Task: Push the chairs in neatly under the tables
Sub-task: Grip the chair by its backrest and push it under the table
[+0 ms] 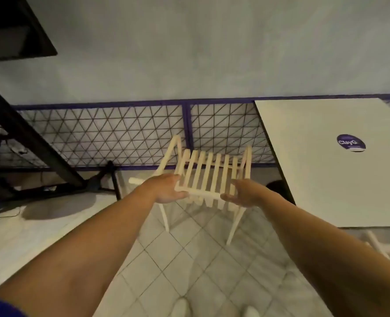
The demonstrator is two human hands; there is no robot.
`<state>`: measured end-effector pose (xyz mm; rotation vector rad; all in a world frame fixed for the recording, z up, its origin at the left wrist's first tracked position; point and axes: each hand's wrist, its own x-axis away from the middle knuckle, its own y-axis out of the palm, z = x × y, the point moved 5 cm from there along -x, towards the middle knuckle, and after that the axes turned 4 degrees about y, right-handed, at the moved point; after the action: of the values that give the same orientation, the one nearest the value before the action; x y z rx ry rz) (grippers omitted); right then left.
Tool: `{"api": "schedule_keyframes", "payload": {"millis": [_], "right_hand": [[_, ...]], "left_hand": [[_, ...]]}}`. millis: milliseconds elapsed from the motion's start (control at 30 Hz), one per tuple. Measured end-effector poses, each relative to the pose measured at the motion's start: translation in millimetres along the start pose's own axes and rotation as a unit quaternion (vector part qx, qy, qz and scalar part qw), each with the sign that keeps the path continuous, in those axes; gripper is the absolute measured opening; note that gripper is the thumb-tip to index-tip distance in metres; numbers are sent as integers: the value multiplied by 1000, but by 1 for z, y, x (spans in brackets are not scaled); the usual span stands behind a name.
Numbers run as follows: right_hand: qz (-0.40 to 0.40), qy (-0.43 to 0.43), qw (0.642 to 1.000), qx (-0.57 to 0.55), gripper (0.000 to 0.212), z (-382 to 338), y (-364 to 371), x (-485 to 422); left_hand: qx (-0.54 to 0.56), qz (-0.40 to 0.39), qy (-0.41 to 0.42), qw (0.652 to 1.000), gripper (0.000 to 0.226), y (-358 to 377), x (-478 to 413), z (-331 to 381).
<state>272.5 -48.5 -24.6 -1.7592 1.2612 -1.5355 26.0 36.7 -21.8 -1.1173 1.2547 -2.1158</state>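
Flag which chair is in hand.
The slatted chair at centre: left hand and right hand hold its near rail. The other chair shows only pale legs under the white table.

Blur smears both hands at the top of the chair (212,170), so it cannot be told whether the left hand (166,189) and right hand (246,193) grip it or only touch it. The chair's back and the hands hide its seat. The worktop (326,175) runs off the right edge, and the small print on its sticker (351,143) is unreadable. Under the worktop, a second chair (376,245) shows only pale legs. The bottom edge cuts off two shoes (182,305).
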Motion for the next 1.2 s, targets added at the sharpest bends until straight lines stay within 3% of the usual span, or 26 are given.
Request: {"api": "schedule_keyframes", "payload": {"millis": [367,600,733,1200], "right_hand": [[-6,51,998,-20,81,-24,33,-17],[-15,59,996,-65,59,-30,51,-38],[-26,64,995,-78,63,-25,56,-65],[-144,53,988,12,57,-5,83,-138]], "left_hand": [[30,-27,9,999,76,12,-9,-29],[0,-62,27,998,76,20,-23,-40],[5,-80,18,997,76,30,-47,-51],[-63,-128,7,990,61,73,-117,-99]]}}
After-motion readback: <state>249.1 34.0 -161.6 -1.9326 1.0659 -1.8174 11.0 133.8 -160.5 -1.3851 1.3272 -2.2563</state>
